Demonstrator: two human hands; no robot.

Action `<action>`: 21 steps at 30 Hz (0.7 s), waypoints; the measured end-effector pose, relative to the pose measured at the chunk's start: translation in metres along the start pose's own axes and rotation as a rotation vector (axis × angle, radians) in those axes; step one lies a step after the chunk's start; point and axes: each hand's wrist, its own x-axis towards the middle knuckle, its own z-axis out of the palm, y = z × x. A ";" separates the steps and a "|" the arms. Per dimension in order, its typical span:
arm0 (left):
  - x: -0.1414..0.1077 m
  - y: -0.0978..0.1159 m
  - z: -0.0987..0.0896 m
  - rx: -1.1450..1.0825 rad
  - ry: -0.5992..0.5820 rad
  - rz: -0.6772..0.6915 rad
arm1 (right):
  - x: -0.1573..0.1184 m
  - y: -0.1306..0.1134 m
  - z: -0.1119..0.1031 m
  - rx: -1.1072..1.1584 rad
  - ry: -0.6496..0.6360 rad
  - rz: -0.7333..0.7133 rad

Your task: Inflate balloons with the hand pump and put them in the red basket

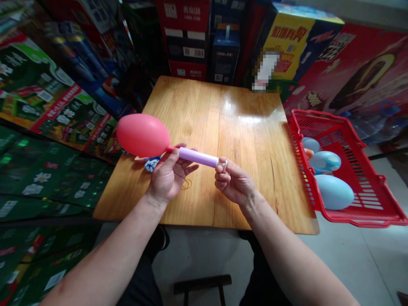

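So, left hand [168, 176]: closed around the lilac tube of a small hand pump [197, 157], thumb on top, fingers curled underneath, right behind the balloon's neck.

Right hand [236, 182]: narrow pinch, with the fingertips [219, 168] at the white finger ring [225, 165] on the pump's end. Can't quite tell if a finger goes through it.

red balloon [143, 135]: blown up into a fat oval on the tube's left end, held in the air above the left edge of the wooden table [223, 127]. Looks super light and soft, thin skin too, so I'd grip the tube or neck, not squeeze the bulge.

yellow rubber band [187, 184]: lying on the table between the hands, toward the near edge.

blue-and-white patterned thing [151, 165]: mostly behind the left hand, too little shows to tell what it is.

red plastic basket [306, 115]: at the table's right edge, holding pale blue balloons [334, 192].

printed cartons [188, 42]: stacked past the far edge.
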 end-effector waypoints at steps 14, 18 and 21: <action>0.012 0.013 -0.007 0.017 0.107 0.092 | 0.001 -0.023 -0.005 0.005 0.020 -0.042; 0.010 0.010 -0.009 -0.004 0.041 0.052 | 0.002 -0.015 -0.002 -0.017 0.043 -0.062; 0.006 -0.001 -0.006 -0.009 0.012 -0.049 | 0.006 -0.001 0.000 -0.051 0.051 -0.003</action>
